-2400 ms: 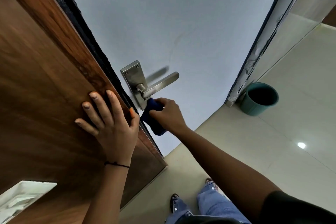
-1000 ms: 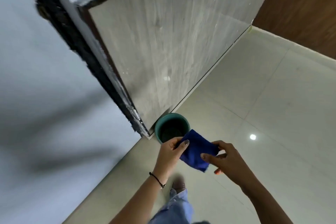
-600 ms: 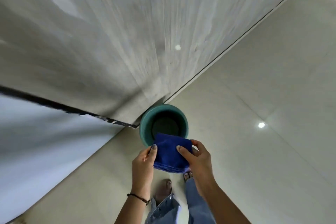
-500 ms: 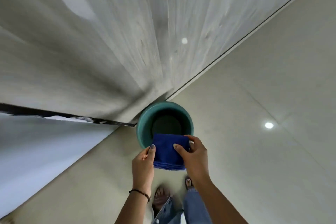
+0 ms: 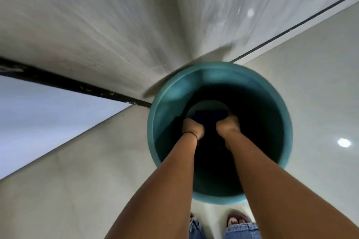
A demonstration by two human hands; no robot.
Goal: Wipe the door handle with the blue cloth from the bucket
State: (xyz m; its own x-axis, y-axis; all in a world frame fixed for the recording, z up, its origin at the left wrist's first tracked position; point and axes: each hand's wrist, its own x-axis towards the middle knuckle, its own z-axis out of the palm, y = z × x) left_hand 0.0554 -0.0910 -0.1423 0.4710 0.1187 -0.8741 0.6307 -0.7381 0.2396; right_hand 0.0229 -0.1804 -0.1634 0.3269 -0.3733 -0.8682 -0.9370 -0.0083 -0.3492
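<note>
Both hands reach deep into the teal bucket (image 5: 171,91). The left hand (image 5: 193,128) and right hand (image 5: 227,125) sit side by side, each closed on a near edge of the dark blue cloth (image 5: 210,117), which lies between them at the bucket's bottom.

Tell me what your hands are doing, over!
Left hand and right hand both deep in the bucket, gripping the cloth. Cloth at the bottom. Door handle out of view. Nothing in the way.
</note>
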